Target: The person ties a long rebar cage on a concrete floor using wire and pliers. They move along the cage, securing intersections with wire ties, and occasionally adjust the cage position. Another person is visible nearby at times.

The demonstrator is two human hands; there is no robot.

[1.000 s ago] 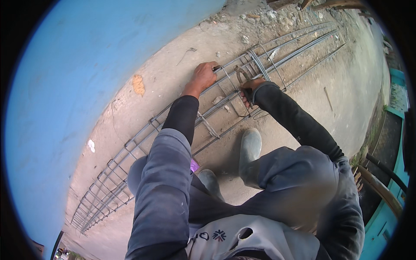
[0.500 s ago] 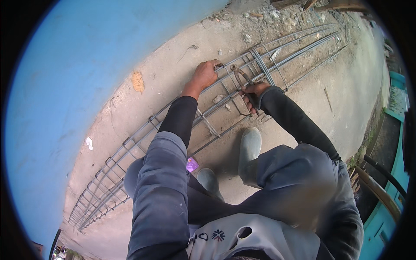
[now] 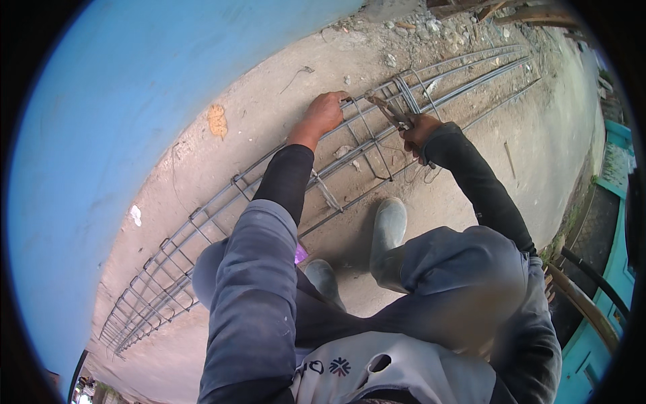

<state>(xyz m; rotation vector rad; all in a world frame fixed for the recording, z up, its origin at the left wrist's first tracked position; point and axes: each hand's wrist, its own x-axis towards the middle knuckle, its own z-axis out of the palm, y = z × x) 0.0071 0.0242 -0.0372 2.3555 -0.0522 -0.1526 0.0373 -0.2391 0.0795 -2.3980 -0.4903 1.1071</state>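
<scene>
A long rebar cage (image 3: pixel 202 225) of steel bars and square stirrups lies on the ground, running from lower left to upper right. My left hand (image 3: pixel 326 116) is closed on the cage's far top bar, beside the corner of a stirrup (image 3: pixel 367 120). My right hand (image 3: pixel 422 133) grips the handles of a pair of pincers (image 3: pixel 391 112), whose head points left toward that same stirrup. Whether the pincers' jaws touch the steel I cannot tell. Several stirrups stand bunched together (image 3: pixel 407 93) just beyond the pincers. Thin loose wire (image 3: pixel 431 175) shows below my right hand.
A blue wall (image 3: pixel 134 101) rises along the far left. Rubble (image 3: pixel 431 30) and wooden pieces (image 3: pixel 525 12) lie at the far end. My rubber boots (image 3: pixel 389 225) stand close to the near bar. A dry leaf (image 3: pixel 217 121) and a purple wrapper (image 3: pixel 300 253) lie on the ground.
My right hand has moved right and slightly up with the pincers, which have turned and appear narrower. My left hand has shifted slightly right along the bar.
</scene>
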